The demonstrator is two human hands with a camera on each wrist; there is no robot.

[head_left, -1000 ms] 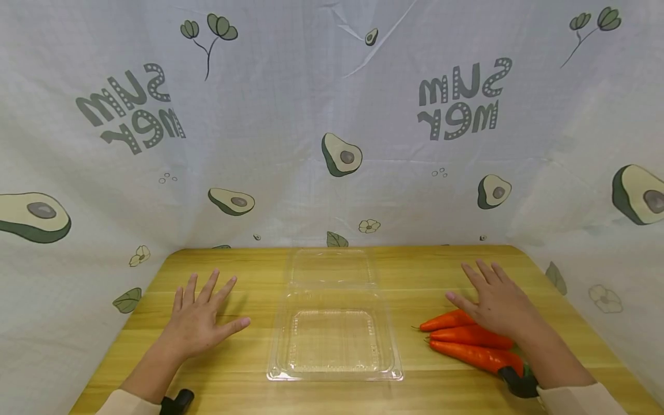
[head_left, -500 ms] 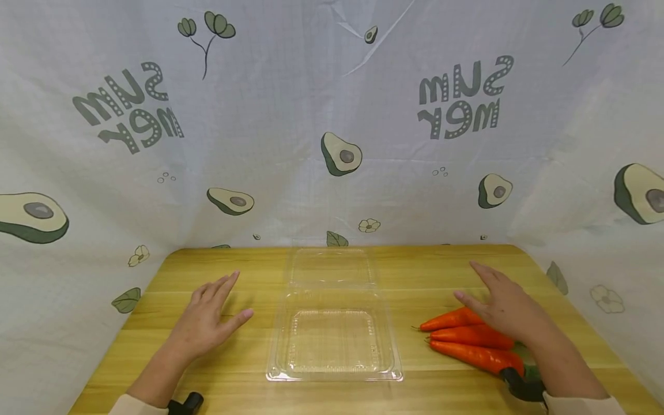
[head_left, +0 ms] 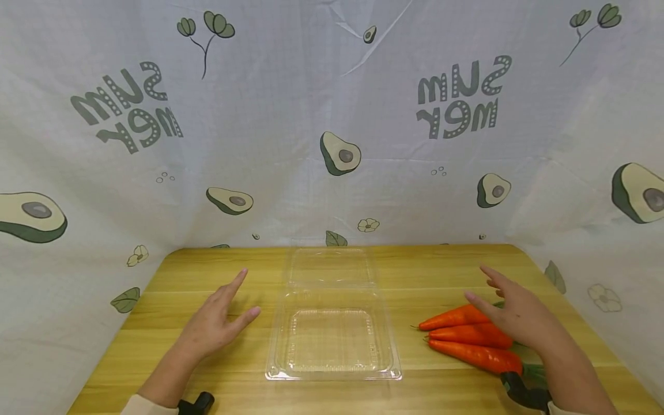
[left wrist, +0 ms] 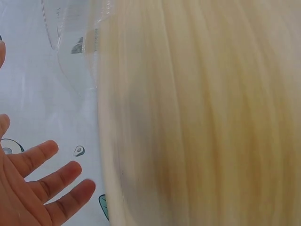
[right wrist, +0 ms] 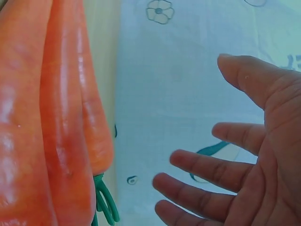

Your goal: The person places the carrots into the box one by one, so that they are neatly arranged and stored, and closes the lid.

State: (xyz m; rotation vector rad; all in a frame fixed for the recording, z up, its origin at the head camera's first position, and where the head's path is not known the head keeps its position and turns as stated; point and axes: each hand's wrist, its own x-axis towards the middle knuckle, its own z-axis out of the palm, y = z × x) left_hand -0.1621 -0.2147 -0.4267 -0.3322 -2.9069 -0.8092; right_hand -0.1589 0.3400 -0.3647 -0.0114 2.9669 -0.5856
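Note:
Three orange carrots (head_left: 474, 355) with green tops lie side by side on the right of the table, tips pointing left. My right hand (head_left: 524, 314) hovers above their green ends, fingers and thumb spread, holding nothing. The right wrist view shows the carrots (right wrist: 66, 117) close up, apart from the right hand (right wrist: 263, 174). In the middle stands a clear plastic clamshell box (head_left: 334, 340), its lid (head_left: 332, 266) folded back toward the rear. Left of the box, my left hand (head_left: 210, 323) is in the air with its thumb and fingers apart, also holding nothing.
The wooden table (head_left: 249, 397) has a rounded back edge against a white curtain (head_left: 280, 104) printed with avocados, which also hangs along both sides. A black wrist strap piece (head_left: 199, 402) shows at the left wrist.
Both hands have turned from palms down with fingers fanned to more sideways. The left hand has shifted slightly right, and the right hand a little right too. Box and carrots stay put.

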